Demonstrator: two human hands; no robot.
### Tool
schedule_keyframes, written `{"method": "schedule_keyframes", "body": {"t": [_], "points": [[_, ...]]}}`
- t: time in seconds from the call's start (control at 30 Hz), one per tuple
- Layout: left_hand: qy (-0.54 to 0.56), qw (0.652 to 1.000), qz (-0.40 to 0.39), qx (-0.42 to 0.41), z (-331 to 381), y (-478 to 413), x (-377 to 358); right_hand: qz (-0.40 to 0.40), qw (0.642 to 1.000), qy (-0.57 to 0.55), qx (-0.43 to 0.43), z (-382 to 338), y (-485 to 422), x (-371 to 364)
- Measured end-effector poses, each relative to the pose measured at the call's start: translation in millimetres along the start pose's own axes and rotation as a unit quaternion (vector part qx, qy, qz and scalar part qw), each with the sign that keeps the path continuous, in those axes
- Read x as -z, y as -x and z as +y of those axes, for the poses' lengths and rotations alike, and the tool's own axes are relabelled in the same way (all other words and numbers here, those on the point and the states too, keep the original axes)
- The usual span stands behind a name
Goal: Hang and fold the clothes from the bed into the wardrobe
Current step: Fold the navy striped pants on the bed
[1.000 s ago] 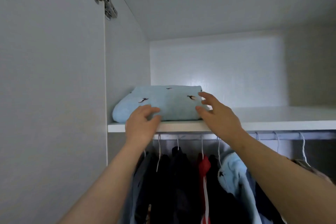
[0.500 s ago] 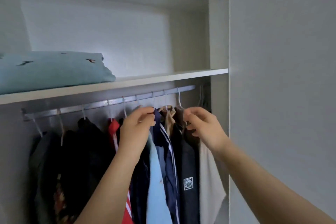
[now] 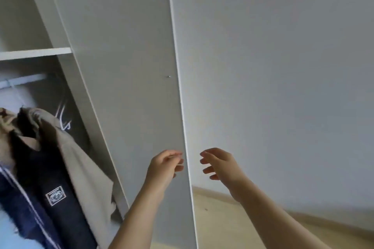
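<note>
Head view, tilted, close to wardrobe door (image 3: 125, 66)

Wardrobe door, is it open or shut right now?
Open. The door stands swung outward, its white edge toward the camera, and hanging clothes, the rail and a shelf show beside it.

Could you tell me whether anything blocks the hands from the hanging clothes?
Nothing visible does: the wardrobe door stands open, and the empty left hand and right hand hover by its free edge, right of the hanging clothes.
</note>
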State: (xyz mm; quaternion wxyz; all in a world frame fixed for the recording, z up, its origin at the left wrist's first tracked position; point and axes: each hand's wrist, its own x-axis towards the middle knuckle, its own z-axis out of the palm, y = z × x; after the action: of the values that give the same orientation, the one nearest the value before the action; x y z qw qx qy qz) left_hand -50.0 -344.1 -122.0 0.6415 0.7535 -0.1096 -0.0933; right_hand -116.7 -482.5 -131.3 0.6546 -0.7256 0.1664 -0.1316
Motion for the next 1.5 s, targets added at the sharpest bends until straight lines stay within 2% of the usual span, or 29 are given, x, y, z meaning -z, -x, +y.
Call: {"method": "schedule_keyframes", "body": {"t": [0.2, 0.33, 0.47, 0.57, 0.77, 1.03, 1.1, 1.13, 1.17, 1.3, 1.37, 1.43, 1.5], "points": [[0.012, 0.990, -0.128, 0.060, -16, 43, -166, 0.131, 0.986, -0.051, -0.093, 76, 55, 149], [-0.010, 0.963, -0.238, 0.123, -41, 85, -281, 0.257, 0.950, -0.081, -0.156, 140, 117, 254], [-0.046, 0.926, -0.336, 0.165, -65, 119, -377, 0.369, 0.892, -0.139, -0.221, 192, 169, 325], [-0.079, 0.895, -0.397, 0.187, -78, 139, -439, 0.422, 0.850, -0.181, -0.258, 219, 203, 364], [-0.130, 0.829, -0.509, 0.191, -92, 178, -574, 0.546, 0.751, -0.222, -0.299, 262, 259, 455], [-0.211, 0.699, -0.672, 0.128, -80, 245, -741, 0.677, 0.617, -0.290, -0.276, 282, 302, 553], [-0.243, 0.654, -0.708, 0.109, -80, 268, -768, 0.699, 0.581, -0.310, -0.278, 287, 320, 564], [-0.262, 0.619, -0.733, 0.099, -83, 291, -786, 0.719, 0.547, -0.325, -0.279, 293, 339, 569], [-0.268, 0.608, -0.740, 0.099, -83, 298, -791, 0.725, 0.534, -0.331, -0.282, 293, 345, 569], [-0.305, 0.540, -0.779, 0.089, -95, 361, -819, 0.776, 0.437, -0.367, -0.270, 305, 400, 573], [-0.321, 0.514, -0.790, 0.092, -97, 391, -826, 0.788, 0.400, -0.388, -0.261, 307, 424, 574], [-0.331, 0.483, -0.806, 0.085, -99, 432, -833, 0.802, 0.368, -0.398, -0.250, 312, 455, 580], [-0.331, 0.464, -0.817, 0.083, -98, 473, -843, 0.813, 0.353, -0.398, -0.238, 313, 487, 593]]}}
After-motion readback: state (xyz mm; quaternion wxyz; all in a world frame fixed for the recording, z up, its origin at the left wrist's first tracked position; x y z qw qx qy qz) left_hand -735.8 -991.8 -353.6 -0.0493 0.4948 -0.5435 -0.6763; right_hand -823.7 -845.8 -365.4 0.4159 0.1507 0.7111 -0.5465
